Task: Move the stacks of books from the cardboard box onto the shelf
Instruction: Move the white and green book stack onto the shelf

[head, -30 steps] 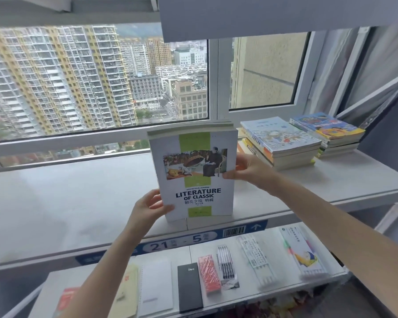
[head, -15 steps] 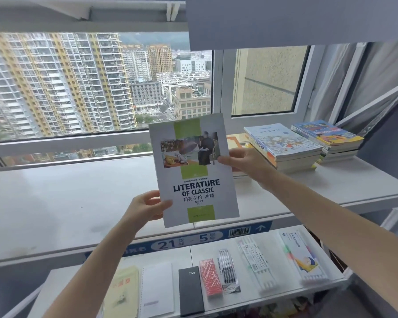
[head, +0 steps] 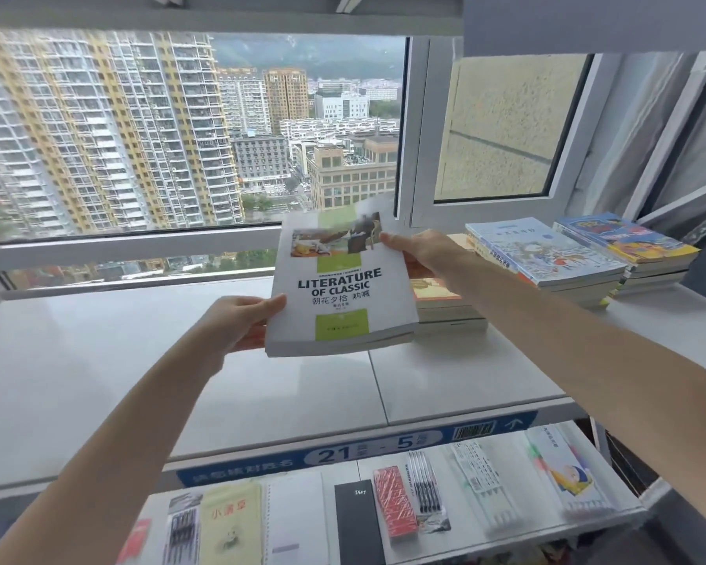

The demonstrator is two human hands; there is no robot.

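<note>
A stack of white books (head: 343, 295) titled "Literature of Classic" hangs tilted just above the white shelf (head: 139, 360). My left hand (head: 241, 320) grips its lower left corner, thumb on the cover. My right hand (head: 420, 248) holds its upper right edge. Right behind it lies an orange-covered stack of books (head: 441, 303) on the shelf. Further right stand a pale blue stack (head: 547, 254) and a bright blue and yellow stack (head: 628, 242). The cardboard box is out of view.
A large window (head: 180, 136) runs behind the shelf. Below the shelf's labelled blue front edge (head: 363, 446), a lower tray (head: 628, 519) holds notebooks, pens and a red pack. A grey panel (head: 587, 22) hangs overhead at the right.
Both hands have carried the white stack forward and to the right over the shelf, and tipped it from upright towards flat. It now sits close against the orange-covered stack.
</note>
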